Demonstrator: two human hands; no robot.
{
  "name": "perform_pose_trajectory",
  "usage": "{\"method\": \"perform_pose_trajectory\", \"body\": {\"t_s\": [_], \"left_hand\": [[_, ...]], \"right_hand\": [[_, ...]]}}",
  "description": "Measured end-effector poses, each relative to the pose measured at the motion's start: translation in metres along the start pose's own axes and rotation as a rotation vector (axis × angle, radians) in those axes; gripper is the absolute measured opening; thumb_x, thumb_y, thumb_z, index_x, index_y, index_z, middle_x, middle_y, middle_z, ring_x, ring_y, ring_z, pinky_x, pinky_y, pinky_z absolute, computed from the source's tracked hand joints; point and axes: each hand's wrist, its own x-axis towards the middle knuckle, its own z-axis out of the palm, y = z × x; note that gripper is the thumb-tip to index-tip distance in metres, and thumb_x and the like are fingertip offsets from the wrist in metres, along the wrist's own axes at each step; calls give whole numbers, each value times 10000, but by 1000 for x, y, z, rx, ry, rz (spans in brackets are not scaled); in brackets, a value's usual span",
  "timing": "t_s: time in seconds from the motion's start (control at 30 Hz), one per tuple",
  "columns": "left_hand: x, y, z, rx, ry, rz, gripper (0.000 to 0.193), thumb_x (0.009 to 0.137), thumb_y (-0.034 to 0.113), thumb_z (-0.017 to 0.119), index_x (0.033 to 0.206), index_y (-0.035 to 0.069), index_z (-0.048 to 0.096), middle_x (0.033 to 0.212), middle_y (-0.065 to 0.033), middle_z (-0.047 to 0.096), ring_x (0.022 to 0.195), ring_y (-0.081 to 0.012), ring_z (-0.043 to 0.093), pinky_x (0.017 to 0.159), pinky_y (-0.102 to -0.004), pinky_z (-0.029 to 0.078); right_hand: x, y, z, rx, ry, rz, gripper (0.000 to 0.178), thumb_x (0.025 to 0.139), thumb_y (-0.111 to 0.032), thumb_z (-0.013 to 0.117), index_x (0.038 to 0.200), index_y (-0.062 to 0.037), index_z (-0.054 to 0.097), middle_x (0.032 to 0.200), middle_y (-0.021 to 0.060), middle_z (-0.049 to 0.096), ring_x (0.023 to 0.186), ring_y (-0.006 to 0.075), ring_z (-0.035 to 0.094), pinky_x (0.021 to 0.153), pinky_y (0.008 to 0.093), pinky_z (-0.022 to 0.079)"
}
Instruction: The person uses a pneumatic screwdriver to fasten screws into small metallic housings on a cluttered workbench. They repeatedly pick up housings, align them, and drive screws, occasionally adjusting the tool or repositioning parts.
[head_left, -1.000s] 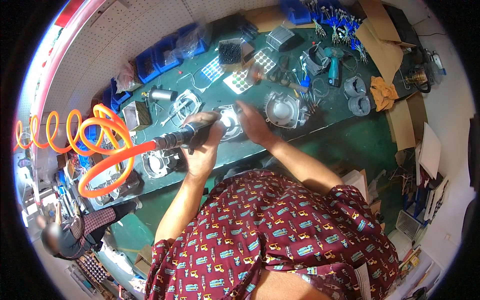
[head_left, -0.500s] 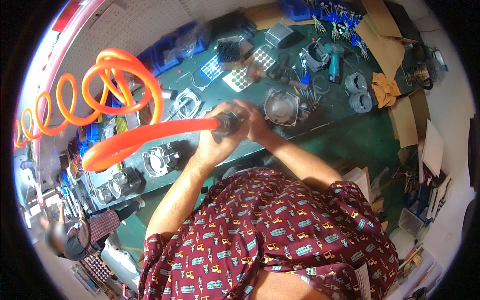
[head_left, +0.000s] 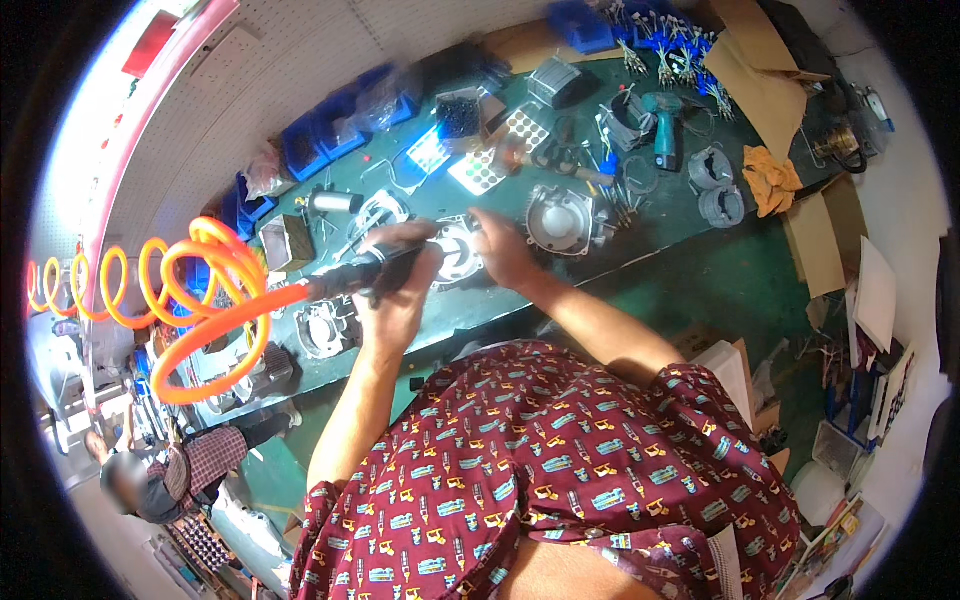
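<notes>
Air tool (head_left: pixel 375 270): a dark, slim handpiece lying across my left palm, over the front edge of the green worktop (head_left: pixel 700 280), its tip aimed at the metal cylinder part (head_left: pixel 458 252).
Left hand (head_left: pixel 400 295): my fingers are wrapped tight around the tool's body.
Hose (head_left: pixel 200 300): orange coil running from the tool's back end out toward the worktop's left end.
Right hand (head_left: pixel 505 250): resting on the cylinder part's right side, fingers loosely spread over it; I cannot tell whether they pinch it.
Cylinder part: near the front edge, about mid-length.
Round metal cover (head_left: pixel 560 212): just beside my right hand, further back.
Cordless drill (head_left: pixel 665 125): teal, toward the back right.
Blue bins (head_left: pixel 320 140): along the back left edge.
</notes>
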Motion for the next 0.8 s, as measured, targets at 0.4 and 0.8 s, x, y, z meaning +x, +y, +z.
{"method": "perform_pose_trajectory", "body": {"t_s": [0.4,0.8], "left_hand": [[-22,-35,-45,98,326,-11,207,848,7,677,1040,29,601,1051,-96,633,948,-185,611,868,-348,513],[-20,-33,-44,30,339,-81,215,855,24,673,1049,35,581,1067,-110,634,1002,-194,599,921,-375,496]], "right_hand": [[0,-10,-14,-20,-106,32,495,962,-266,383,1317,70,465,1285,293,531,1177,444,510,1044,471,382],[0,-10,-15,-28,-139,46,493,976,-245,389,1353,71,432,1331,292,503,1233,438,484,1067,471,370]]}}
